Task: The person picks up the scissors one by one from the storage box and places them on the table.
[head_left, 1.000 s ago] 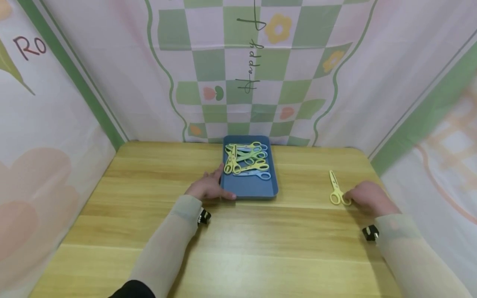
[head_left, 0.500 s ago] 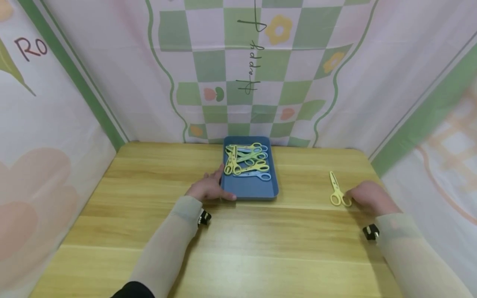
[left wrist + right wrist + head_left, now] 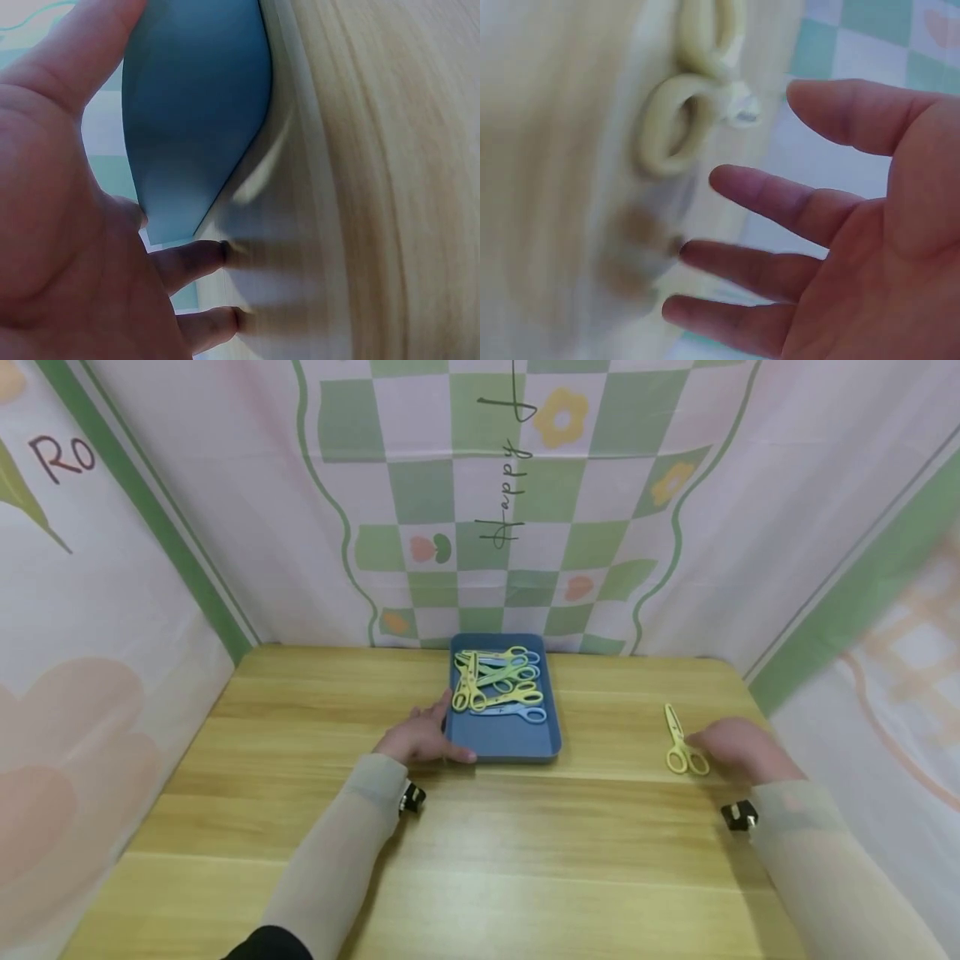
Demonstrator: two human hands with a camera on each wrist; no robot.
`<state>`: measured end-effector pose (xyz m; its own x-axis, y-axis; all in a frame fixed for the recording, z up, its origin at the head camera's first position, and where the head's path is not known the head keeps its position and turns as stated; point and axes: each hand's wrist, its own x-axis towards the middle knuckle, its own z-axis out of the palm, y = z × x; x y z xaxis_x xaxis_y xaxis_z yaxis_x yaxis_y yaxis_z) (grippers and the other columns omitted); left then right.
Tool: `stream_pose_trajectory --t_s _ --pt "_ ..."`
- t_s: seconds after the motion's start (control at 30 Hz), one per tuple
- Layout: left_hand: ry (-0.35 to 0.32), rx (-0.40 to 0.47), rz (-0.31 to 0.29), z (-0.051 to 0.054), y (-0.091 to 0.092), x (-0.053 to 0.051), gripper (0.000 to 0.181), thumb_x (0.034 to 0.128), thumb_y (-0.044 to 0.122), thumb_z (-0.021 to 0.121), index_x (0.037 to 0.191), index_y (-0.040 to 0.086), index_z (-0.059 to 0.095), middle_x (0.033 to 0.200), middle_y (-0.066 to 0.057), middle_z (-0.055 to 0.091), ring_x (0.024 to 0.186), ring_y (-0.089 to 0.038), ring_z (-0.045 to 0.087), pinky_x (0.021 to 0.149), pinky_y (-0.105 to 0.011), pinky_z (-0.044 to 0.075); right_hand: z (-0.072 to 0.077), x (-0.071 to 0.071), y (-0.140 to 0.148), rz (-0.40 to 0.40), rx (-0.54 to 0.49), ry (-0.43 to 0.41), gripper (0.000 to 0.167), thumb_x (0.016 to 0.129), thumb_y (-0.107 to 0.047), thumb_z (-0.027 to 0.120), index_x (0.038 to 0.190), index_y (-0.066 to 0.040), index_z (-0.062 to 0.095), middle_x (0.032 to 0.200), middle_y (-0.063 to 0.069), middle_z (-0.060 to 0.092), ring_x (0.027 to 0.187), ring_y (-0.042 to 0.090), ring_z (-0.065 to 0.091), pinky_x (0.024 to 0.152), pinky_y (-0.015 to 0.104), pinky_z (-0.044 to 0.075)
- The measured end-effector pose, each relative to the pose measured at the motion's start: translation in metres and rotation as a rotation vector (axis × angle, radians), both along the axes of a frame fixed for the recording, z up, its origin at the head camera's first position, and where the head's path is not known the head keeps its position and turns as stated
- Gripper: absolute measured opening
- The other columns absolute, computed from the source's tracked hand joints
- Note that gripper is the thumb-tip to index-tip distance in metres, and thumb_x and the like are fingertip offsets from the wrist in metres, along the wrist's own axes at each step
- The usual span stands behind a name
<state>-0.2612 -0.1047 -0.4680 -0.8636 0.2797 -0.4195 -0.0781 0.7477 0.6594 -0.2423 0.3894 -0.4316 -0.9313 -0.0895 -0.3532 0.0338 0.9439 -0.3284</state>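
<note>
A pair of yellow scissors (image 3: 678,743) lies on the table at the right, blades pointing away. Close beside its handles is my right hand (image 3: 738,750). In the right wrist view the fingers of that hand (image 3: 847,240) are extended and spread, apart from the handle ring of the scissors (image 3: 658,139). A blue tray (image 3: 510,743) stands at the back, with several yellow, green and light blue scissors (image 3: 498,675) piled in it. My left hand (image 3: 420,739) touches its near-left corner. The left wrist view shows the thumb (image 3: 90,45) along the tray wall (image 3: 195,112) and two fingers on the table.
The wooden table (image 3: 525,860) reaches back to a checkered curtain (image 3: 487,552). Printed curtains also border it on the left (image 3: 120,610) and right (image 3: 885,710). The tray stands close to the back curtain.
My right hand has shifted slightly away from the scissors' handle, which its fingers met or nearly met before. The left hand and the tray stay as they were.
</note>
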Motion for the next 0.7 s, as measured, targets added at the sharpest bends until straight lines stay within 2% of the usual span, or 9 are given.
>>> stream_pose_trajectory --t_s 0.2,0.33,0.47,0.7 --pt "-0.005 -0.009 -0.003 -0.001 0.001 0.0 0.131 0.0685 0.057 0.087 0.16 0.033 -0.005 0.165 -0.011 0.006 0.148 -0.039 -0.007 0.113 -0.064 0.006 0.019 -0.006 -0.028 -0.018 -0.027 0.058 0.068 0.099 -0.04 0.054 0.124 0.023 0.049 0.122 0.042 0.053 0.107 0.057 0.053 0.09 0.069 0.04" --pt "-0.006 -0.009 -0.003 -0.001 0.001 -0.001 0.131 0.069 0.056 0.087 0.16 0.033 -0.005 0.165 -0.011 0.005 0.148 -0.038 -0.007 0.113 -0.064 0.006 0.034 -0.013 -0.052 -0.043 -0.074 0.096 0.076 0.099 -0.042 0.054 0.136 0.022 0.039 0.135 0.043 0.042 0.12 0.061 0.041 0.1 0.07 0.031" --pt "-0.005 -0.002 0.003 -0.002 0.0 0.0 0.131 0.0687 0.055 0.087 0.16 0.034 -0.004 0.165 -0.011 0.006 0.148 -0.039 -0.007 0.113 -0.065 0.006 0.047 -0.025 -0.076 -0.08 -0.093 0.131 0.076 0.098 -0.047 0.055 0.14 0.015 0.04 0.141 0.038 0.04 0.126 0.057 0.037 0.102 0.069 0.028" --pt "-0.016 0.001 0.007 -0.001 0.001 0.0 0.131 0.0681 0.056 0.087 0.16 0.034 -0.004 0.165 -0.011 0.005 0.148 -0.038 -0.007 0.113 -0.065 0.005 0.065 -0.044 -0.124 -0.101 -0.124 0.218 0.07 0.096 -0.048 0.056 0.141 0.006 0.049 0.144 0.03 0.044 0.128 0.051 0.04 0.102 0.064 0.033"
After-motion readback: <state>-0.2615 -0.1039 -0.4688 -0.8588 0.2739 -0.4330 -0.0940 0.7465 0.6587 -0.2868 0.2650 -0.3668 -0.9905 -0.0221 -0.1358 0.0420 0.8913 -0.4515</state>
